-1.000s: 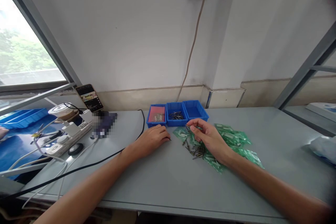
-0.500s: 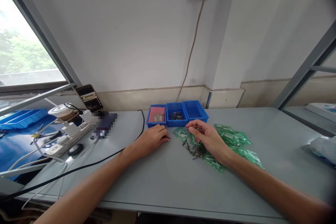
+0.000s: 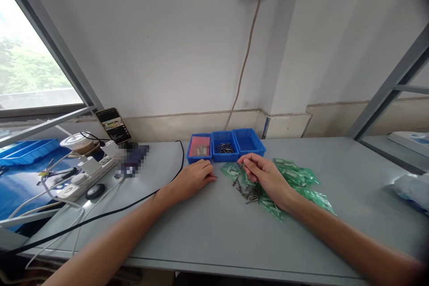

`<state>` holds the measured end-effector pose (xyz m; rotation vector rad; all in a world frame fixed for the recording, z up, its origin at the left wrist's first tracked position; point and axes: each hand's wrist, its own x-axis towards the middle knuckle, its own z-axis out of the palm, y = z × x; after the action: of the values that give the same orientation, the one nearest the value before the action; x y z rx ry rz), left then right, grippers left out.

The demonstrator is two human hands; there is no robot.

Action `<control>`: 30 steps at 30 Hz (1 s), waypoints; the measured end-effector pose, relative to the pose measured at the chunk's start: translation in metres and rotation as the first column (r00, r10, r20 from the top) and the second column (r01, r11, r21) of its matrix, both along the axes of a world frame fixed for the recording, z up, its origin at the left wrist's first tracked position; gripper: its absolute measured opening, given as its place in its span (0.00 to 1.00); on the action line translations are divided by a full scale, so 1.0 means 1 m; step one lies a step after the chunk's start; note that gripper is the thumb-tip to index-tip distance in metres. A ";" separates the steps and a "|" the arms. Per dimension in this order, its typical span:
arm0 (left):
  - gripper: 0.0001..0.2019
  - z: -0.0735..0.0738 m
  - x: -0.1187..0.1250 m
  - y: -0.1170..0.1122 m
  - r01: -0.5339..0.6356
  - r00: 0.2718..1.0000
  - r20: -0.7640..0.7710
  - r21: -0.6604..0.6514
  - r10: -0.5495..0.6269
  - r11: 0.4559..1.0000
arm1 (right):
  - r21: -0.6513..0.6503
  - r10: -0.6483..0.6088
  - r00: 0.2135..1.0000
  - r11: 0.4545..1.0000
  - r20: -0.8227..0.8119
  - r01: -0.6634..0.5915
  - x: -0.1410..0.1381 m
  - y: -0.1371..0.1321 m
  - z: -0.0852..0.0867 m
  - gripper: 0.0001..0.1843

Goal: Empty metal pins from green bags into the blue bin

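My left hand [image 3: 196, 176] rests on the table in front of the left blue bin, thumb and fingers closed. The tip of a thin dark pin [image 3: 216, 177] sticks out from its fingertips. My right hand [image 3: 264, 176] pinches a small metal fitting [image 3: 241, 165] between thumb and forefinger, above a green plastic bag [image 3: 230, 170]. Below that hand lies a loose pile of small metal fittings [image 3: 243, 193], partly on green plastic. The middle blue bin [image 3: 226, 158], just beyond my hands, holds many dark pins [image 3: 224, 148].
The left blue bin [image 3: 199, 159] holds a pink sheet and small clear packets; a right blue bin [image 3: 250, 142] adjoins the middle one. Green bags [image 3: 296, 175] lie by my right wrist. A black cable [image 3: 134, 205], power strip [image 3: 85, 178], mouse-like black object [image 3: 95, 191] and phone [image 3: 114, 125] occupy the left.
My right fingers have shifted slightly, and the small metal fitting between them is turned a little differently. My left hand stays almost in place.
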<state>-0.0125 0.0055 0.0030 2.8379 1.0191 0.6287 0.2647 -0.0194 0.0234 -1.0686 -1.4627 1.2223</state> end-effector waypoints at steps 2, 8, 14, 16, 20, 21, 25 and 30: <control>0.11 0.000 0.000 0.000 0.006 1.000 0.013 -0.006 -0.006 1.000 | 0.004 0.000 1.000 1.000 0.000 0.000 0.000 0.001 -0.001 0.23; 0.13 0.000 -0.001 0.003 0.004 0.998 0.058 -0.051 -0.001 0.999 | -0.001 0.011 1.000 1.000 -0.002 -0.011 0.000 0.002 -0.003 0.23; 0.14 -0.004 -0.003 0.007 0.028 0.993 0.113 -0.101 -0.017 0.994 | -0.006 0.017 1.000 1.000 -0.004 -0.017 0.000 0.001 -0.002 0.21; 0.14 -0.004 -0.003 0.006 0.031 0.992 0.125 -0.108 -0.017 0.994 | -0.009 0.017 1.000 1.000 -0.002 -0.017 0.000 0.000 -0.002 0.21; 0.13 -0.002 -0.003 0.005 0.028 0.992 0.124 -0.118 -0.013 0.993 | -0.004 0.020 1.000 1.000 0.002 -0.020 0.000 0.000 -0.003 0.21; 0.13 -0.002 -0.002 0.005 0.027 0.993 0.119 -0.121 -0.013 0.992 | -0.004 0.020 1.000 1.000 0.003 -0.020 0.000 0.001 -0.003 0.21; 0.13 -0.002 -0.002 0.005 0.027 0.994 0.112 -0.119 -0.013 0.993 | -0.010 0.022 1.000 1.000 0.010 -0.021 0.000 0.001 -0.003 0.20; 0.12 -0.003 -0.003 0.006 0.024 0.995 0.100 -0.111 -0.013 0.994 | -0.002 0.027 0.999 1.000 0.016 -0.027 0.000 0.000 -0.003 0.20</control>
<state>-0.0151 0.0111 0.0002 2.6878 0.9784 0.6803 0.2647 -0.0191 0.0203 -1.0651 -1.4930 1.2374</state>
